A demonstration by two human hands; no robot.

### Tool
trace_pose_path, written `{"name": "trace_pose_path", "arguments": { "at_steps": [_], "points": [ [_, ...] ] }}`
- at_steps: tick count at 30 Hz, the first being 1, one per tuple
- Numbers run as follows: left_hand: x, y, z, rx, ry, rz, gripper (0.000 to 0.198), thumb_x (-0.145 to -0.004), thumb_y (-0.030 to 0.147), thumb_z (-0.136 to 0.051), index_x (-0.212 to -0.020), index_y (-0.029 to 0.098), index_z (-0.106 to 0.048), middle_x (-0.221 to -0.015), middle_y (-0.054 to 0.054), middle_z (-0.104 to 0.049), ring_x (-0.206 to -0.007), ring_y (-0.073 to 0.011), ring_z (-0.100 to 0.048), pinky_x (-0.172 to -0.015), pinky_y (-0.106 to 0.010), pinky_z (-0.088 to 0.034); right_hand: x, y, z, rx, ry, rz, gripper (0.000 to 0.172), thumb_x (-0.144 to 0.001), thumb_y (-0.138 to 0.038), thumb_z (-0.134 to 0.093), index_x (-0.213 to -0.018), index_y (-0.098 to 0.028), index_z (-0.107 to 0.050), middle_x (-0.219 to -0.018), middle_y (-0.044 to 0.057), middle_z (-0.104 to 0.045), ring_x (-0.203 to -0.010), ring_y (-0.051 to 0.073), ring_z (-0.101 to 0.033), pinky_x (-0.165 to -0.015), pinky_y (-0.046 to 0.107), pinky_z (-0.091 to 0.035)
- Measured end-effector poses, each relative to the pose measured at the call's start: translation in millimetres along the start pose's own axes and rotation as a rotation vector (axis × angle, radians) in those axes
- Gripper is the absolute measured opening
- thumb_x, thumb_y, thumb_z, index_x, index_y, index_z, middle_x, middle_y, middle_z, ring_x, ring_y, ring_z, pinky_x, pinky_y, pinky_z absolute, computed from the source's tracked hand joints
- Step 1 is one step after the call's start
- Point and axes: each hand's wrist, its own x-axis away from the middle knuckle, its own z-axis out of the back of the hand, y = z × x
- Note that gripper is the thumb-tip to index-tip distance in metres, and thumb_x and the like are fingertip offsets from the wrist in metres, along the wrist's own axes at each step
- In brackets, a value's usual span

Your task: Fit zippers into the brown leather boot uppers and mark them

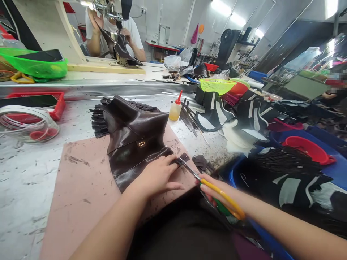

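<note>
Brown leather boot upper (pixel 138 131): in the head view it lies on a pink mat (pixel 78 180) near the middle of the silvery desk (pixel 24 187), its small gold buckle (pixel 141 144) facing up. The left hand (pixel 158 173) rests over the upper's near right edge, fingers reaching toward a short dark strip (pixel 184 157) there and thumb stretched out; whether its grip pinches anything I cannot tell, since the fingertips are partly hidden. The right hand (pixel 210 186) has its grip closed around the handles of yellow-and-green scissors (pixel 226 198), whose blades point at the strip, close to the left fingers; at this angle it is hard to say whether they touch it.

Behind the upper's far left corner sits a stack of dark strips (pixel 98 121). A glue bottle (pixel 175 110) with a red nozzle stands just beyond the upper, and dark scraps (pixel 202 163) lie right of the mat. At the left are a red basket (pixel 63 104) and a coil of white tape (pixel 23 115). Across the desk, a person in a white shirt (pixel 135 36) works dark material at a sewing machine (pixel 110 12).
</note>
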Motion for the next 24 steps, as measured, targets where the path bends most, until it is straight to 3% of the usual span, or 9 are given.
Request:
{"name": "trace_pose_path", "arguments": {
  "at_steps": [8, 12, 16, 20, 24],
  "points": [
    [0, 2, -1.1, -0.009, -0.006, 0.013, 0.063, -0.073, 0.065, -0.052, -0.107, 0.013, -0.061, -0.134, -0.014, -0.044, -0.105, -0.0274, -0.053, -0.088, -0.038, -0.045, -14, -15, -15, 0.084, 0.108, -0.045, 0.038, -0.079, -0.058, -0.045, -0.092, -0.023, -0.049, -0.052, -0.007, -0.044, -0.038, 0.009, -0.043, -0.038, 0.020, -0.036],
    [-1, 3, -1.7, -0.047, -0.023, -0.004, 0.061, -0.073, 0.064, -0.052, -0.103, 0.012, -0.063, -0.131, -0.013, -0.046, -0.102, -0.0264, -0.053, -0.089, -0.037, -0.045, -14, -12, -24, -0.008, 0.156, -0.054, 0.042, -0.077, -0.061, -0.043, -0.093, -0.022, -0.048, -0.049, -0.008, -0.038, -0.036, 0.008, -0.037, -0.035, 0.019, -0.033],
    [-2, 3, -2.9, -0.084, -0.001, -0.020, 0.060, -0.074, 0.064, -0.051, -0.103, 0.012, -0.063, -0.126, -0.013, -0.049, -0.099, -0.0252, -0.053, -0.088, -0.036, -0.044, -11, -15, -25, -0.111, 0.155, -0.088, 0.044, -0.071, -0.064, -0.049, -0.080, -0.021, -0.045, -0.046, -0.009, -0.033, -0.036, 0.007, -0.031, -0.033, 0.017, -0.028],
    [-2, 4, -2.5, -0.090, -0.013, -0.008, 0.062, -0.075, 0.064, -0.050, -0.107, 0.012, -0.062, -0.127, -0.013, -0.049, -0.096, -0.0243, -0.052, -0.087, -0.036, -0.044, 0, -10, -12, -0.155, 0.193, -0.095, 0.050, -0.069, -0.070, -0.044, -0.076, -0.021, -0.043, -0.046, -0.009, -0.035, -0.034, 0.005, -0.028, -0.033, 0.017, -0.022],
    [-4, 5, -0.7, -0.115, -0.028, 0.006, 0.060, -0.075, 0.061, -0.053, -0.111, 0.013, -0.060, -0.131, -0.013, -0.046, -0.099, -0.0248, -0.052, -0.089, -0.037, -0.044, 7, 13, 24, -0.172, 0.288, -0.105, 0.059, -0.066, -0.075, -0.039, -0.087, -0.020, -0.048, -0.045, -0.008, -0.037, -0.033, 0.007, -0.030, -0.035, 0.019, -0.024]
  ]
}}
